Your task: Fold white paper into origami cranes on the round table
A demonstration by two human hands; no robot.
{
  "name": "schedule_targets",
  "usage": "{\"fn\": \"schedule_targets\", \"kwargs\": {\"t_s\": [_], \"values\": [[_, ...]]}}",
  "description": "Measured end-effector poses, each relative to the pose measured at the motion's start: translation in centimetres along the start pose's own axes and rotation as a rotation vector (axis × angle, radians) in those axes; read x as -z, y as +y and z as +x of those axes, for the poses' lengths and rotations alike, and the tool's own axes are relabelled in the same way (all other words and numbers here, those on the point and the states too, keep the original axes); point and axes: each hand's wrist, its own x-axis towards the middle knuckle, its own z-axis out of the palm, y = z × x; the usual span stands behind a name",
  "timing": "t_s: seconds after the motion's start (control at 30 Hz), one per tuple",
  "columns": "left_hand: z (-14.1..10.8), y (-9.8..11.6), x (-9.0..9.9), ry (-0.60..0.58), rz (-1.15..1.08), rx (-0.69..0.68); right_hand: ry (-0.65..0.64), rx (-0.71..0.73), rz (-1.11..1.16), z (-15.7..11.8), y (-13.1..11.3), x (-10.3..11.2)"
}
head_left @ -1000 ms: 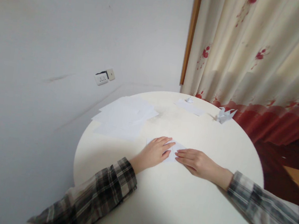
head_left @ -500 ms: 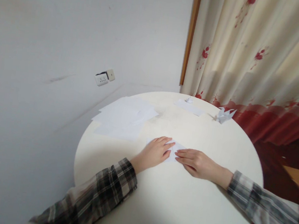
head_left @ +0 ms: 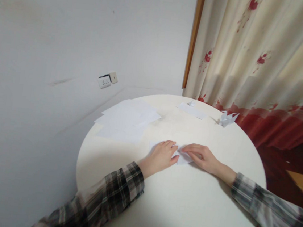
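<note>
A folded white paper (head_left: 185, 159) lies on the round white table (head_left: 185, 204), under both of my hands. My left hand (head_left: 162, 155) rests flat on its left part, fingers spread and pointing right, covering much of it. On the right, my right hand (head_left: 201, 157) touches the paper's upper part, with thumb and fingertips brought close together. Whether a flap is pinched between those fingertips is too small to tell.
Several loose white sheets (head_left: 127, 120) overlap at the table's back left. A folded paper crane (head_left: 226, 119) stands near the back right edge. Further back, a small folded piece (head_left: 192, 103) sits by a flat paper (head_left: 191, 110). A patterned curtain (head_left: 255, 67) hangs behind.
My right hand has shifted slightly up and its fingers have drawn together over the paper. My left hand has slid a little to the right. More of the paper's lower right part shows.
</note>
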Motion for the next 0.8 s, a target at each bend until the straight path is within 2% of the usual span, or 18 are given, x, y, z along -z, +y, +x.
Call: {"fn": "schedule_targets", "kwargs": {"t_s": [0.3, 0.53, 0.8], "values": [[-0.6, 0.5, 0.1, -0.005, 0.023, -0.029, -0.219, 0.105, -0.208, 1.3, 1.3, 0.9], [-0.1, 0.2, -0.4, -0.012, 0.008, -0.028, -0.213, 0.099, -0.197, -1.4, 2.1, 1.9], [0.2, 0.7, -0.1, -0.028, 0.031, -0.032, -0.144, -0.011, -0.105, -4.9, 2.4, 2.7]]}}
